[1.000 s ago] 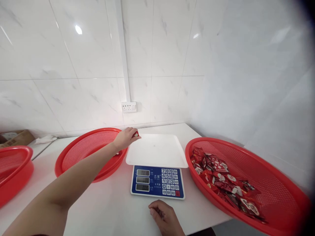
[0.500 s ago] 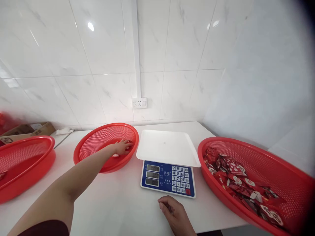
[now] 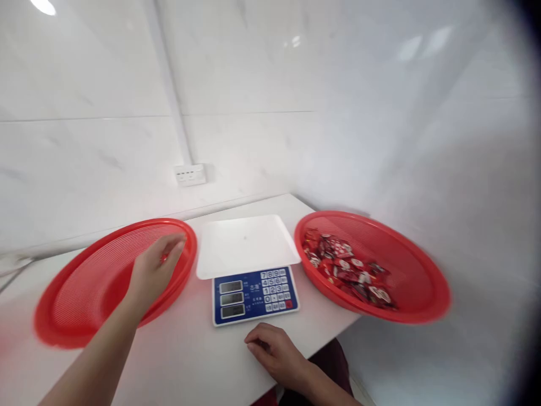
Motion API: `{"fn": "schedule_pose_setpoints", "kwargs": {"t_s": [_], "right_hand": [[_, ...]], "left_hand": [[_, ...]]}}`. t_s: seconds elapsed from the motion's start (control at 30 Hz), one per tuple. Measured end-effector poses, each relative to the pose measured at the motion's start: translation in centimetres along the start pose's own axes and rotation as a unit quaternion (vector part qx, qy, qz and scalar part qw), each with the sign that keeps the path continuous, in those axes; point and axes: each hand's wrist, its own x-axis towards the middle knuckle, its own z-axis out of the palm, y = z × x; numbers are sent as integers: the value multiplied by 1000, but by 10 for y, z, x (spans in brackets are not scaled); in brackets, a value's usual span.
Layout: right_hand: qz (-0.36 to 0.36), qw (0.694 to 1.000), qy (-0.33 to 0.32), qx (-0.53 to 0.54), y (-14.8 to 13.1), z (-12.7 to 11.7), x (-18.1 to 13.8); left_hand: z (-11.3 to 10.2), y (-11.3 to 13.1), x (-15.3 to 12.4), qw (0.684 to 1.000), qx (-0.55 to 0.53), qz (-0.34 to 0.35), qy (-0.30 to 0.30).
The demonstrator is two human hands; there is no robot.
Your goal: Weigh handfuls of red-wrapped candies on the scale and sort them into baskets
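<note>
Our left hand (image 3: pixel 154 270) hovers, fingers loosely spread and holding nothing, over the round red mesh basket (image 3: pixel 84 293) at nine o'clock of the white-trayed blue electronic scale (image 3: pixel 249 265). Our right hand (image 3: pixel 274 352), fingers curled in, rests on the white countertop (image 3: pixel 190 361) at six o'clock.

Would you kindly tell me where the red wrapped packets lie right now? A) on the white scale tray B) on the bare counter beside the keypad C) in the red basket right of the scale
C: the red packets are heaped inside the right basket, while the scale tray shows nothing on it.
</note>
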Motion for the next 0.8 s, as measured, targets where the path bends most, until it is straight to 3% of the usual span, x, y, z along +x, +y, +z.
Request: {"fn": "schedule_pose_setpoints", "kwargs": {"t_s": [0.03, 0.1, 0.17, 0.3, 0.33, 0.4, 0.47, 0.53, 0.7, 0.8], "right_hand": [[-19, 1000, -1, -16, -6, -10, 0], [-45, 997, 22, -54, -18, -40, 0], [-38, 991, 83, -102, -28, -80, -1], [90, 954, 183, -222, -27, -166, -3], [134, 942, 175, -253, -22, -184, -3], [218, 929, 88, -287, -9, -210, -4], [284, 913, -26, -292, 7, -222, -3], [315, 898, -93, -291, 22, -221, 0], [324, 887, -75, -320, 45, -203, 18], [334, 881, -38, -333, 52, -207, 26]], "left_hand": [[10, 11, -18, 996, -72, 3, 51], [35, 25, -52, 978, -194, 38, 71], [61, 31, -78, 962, -266, 50, 15], [97, 28, -99, 941, -336, -13, -47], [102, 26, -100, 940, -336, -16, -51], [106, 23, -102, 941, -332, -6, -58], [109, 23, -106, 938, -342, -3, -58], [110, 26, -112, 930, -364, -14, -49], [115, 31, -119, 914, -402, -28, -51], [116, 26, -115, 917, -392, -13, -71]]}}
